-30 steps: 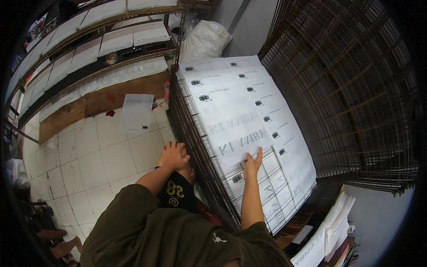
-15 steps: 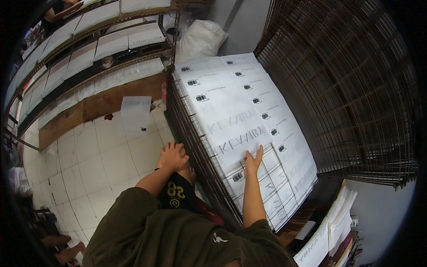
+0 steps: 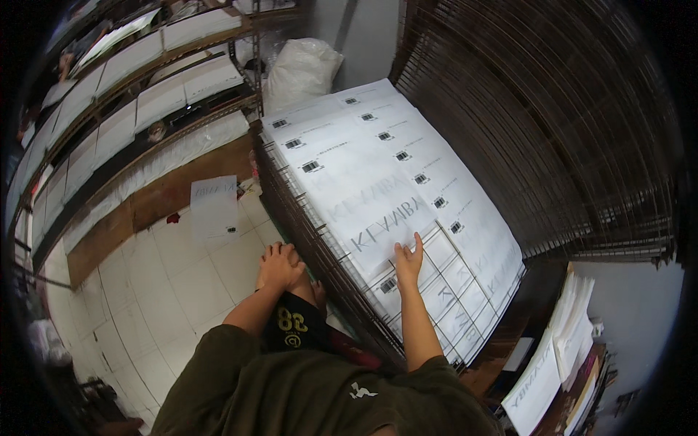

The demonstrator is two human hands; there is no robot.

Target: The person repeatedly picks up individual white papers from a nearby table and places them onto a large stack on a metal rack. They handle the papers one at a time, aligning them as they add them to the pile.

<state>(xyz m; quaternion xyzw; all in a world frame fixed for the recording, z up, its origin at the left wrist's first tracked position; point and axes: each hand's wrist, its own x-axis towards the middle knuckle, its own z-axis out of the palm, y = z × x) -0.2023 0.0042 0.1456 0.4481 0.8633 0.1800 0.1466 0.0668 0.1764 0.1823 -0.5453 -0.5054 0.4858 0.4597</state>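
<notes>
Right hand (image 3: 408, 261) flat on printed sheet (image 3: 378, 218), long axis up-left.

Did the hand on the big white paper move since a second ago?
No. The right hand stays flat on the same white printed sheet, at the same spot beside the wire rack edge.
</notes>
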